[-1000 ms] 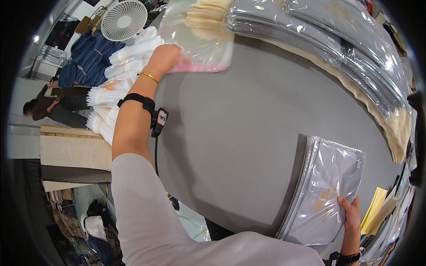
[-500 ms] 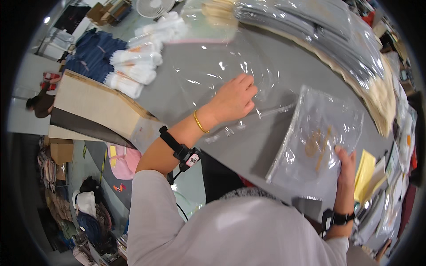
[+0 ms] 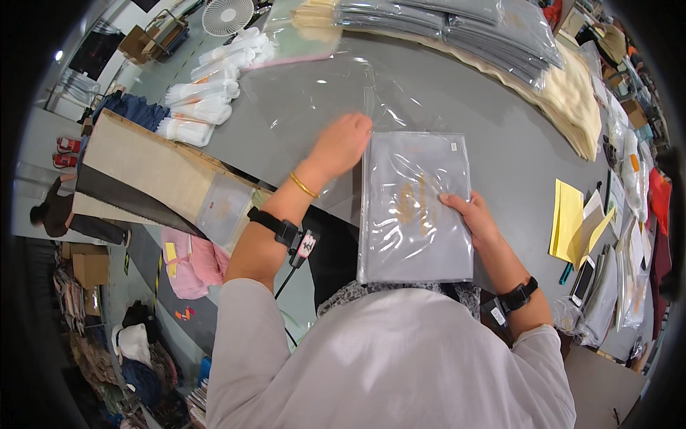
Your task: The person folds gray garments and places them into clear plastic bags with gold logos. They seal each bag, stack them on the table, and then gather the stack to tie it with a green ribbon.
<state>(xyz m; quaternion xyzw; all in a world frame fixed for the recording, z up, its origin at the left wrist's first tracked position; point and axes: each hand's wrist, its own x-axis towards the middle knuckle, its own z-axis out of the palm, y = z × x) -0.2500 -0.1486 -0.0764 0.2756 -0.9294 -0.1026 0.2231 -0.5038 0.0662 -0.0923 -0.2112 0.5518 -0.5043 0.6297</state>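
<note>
My right hand (image 3: 473, 217) grips the right edge of a flat grey folded item in a clear plastic bag (image 3: 414, 247), thumb on top. The package has gold print in its middle and a small white label near its upper right corner. It lies at the table's near edge, in front of my body. By its upper left corner is my left hand (image 3: 341, 146), fingers curled closed; what they pinch is hidden. A strip of clear plastic film (image 3: 369, 91) shows just beyond those fingertips. More see-through film is spread on the grey table (image 3: 514, 154) around it.
Stacked grey bagged packages (image 3: 493, 50) lie on cream cloth (image 3: 572, 107) at the back right. White plastic bundles (image 3: 204, 93) line the far left. Yellow paper (image 3: 567, 222) and a phone (image 3: 582, 280) lie at right. A cream board (image 3: 150, 164) is left; another person (image 3: 61, 207) stands beyond.
The bagged package has come leftward and upright in front of me, carried by my right hand. My left hand has shifted left to its upper left corner, still closed.
</note>
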